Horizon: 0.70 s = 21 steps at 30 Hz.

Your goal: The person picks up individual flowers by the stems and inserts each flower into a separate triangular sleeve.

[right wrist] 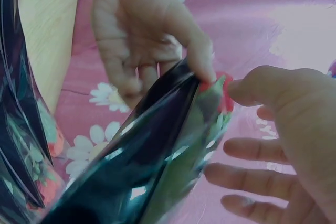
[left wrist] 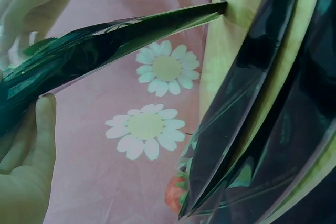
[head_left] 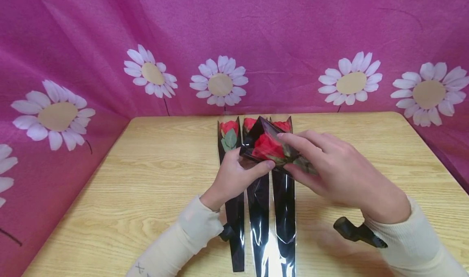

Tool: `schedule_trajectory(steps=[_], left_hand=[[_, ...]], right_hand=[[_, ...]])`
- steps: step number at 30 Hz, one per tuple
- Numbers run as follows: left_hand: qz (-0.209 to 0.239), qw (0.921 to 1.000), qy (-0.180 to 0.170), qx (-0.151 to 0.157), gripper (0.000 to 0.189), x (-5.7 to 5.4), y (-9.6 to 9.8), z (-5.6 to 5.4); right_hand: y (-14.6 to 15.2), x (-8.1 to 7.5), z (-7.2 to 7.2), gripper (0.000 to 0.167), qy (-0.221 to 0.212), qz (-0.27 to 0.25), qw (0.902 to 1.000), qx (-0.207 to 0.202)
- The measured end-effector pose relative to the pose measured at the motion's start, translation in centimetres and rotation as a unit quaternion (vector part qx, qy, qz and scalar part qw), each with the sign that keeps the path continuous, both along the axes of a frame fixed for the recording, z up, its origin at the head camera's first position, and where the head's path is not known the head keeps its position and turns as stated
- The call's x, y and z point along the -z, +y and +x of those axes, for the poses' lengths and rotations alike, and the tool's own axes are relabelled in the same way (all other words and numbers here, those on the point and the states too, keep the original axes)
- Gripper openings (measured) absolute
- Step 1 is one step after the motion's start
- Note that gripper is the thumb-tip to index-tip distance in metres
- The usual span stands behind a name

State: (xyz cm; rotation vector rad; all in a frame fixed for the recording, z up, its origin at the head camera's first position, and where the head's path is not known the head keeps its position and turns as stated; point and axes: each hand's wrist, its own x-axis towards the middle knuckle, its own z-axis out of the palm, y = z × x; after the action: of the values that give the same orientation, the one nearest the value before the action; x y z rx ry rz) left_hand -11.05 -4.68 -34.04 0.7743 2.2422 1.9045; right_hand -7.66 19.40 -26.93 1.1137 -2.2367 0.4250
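A single red rose [head_left: 268,147] in a black and clear sleeve [right wrist: 163,135] is held up above the table, its bloom toward the head camera. My left hand [head_left: 238,175] grips the sleeve near the bloom, thumb in front. On the other side my right hand [head_left: 329,167] touches the sleeve with its index finger near the bloom. Its fingers look fairly straight beside the clear film in the right wrist view. The sleeve narrows to a point [left wrist: 215,10] in the left wrist view. Beneath lie three more wrapped roses: left [head_left: 235,228], middle [head_left: 258,216] and right [head_left: 285,208].
A light wooden table [head_left: 146,167] carries the wrapped roses, laid side by side with blooms toward the back edge. Pink cloth [head_left: 278,33] with large white daisies stands behind and at the sides. A black wrist piece [head_left: 351,230] juts out beside the right sleeve cuff.
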Motion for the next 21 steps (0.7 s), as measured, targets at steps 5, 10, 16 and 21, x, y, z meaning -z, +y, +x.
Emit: schedule_trajectory(steps=[5,10,16,21], left_hand=[[0.042,0.9991,-0.002,-0.005,0.049,-0.3,-0.6,-0.4],[0.072,0.9974,0.001,-0.009,0.047,-0.7,-0.9,-0.6],[0.086,0.9961,0.001,-0.017,0.046,-1.1,-1.3,-0.7],[0.116,0.9932,-0.005,-0.004,0.049,-1.3,-1.5,-0.8]], right_hand=[[0.3,0.1,-0.4,0.075,-0.066,0.037,0.9951,0.063],[0.3,0.4,-0.9,0.094,-0.114,0.062,0.9881,0.083],[0.2,0.6,-1.1,0.094,-0.174,0.059,0.9785,0.092],[0.1,0.6,-1.4,0.091,-0.234,0.029,0.9675,0.092]])
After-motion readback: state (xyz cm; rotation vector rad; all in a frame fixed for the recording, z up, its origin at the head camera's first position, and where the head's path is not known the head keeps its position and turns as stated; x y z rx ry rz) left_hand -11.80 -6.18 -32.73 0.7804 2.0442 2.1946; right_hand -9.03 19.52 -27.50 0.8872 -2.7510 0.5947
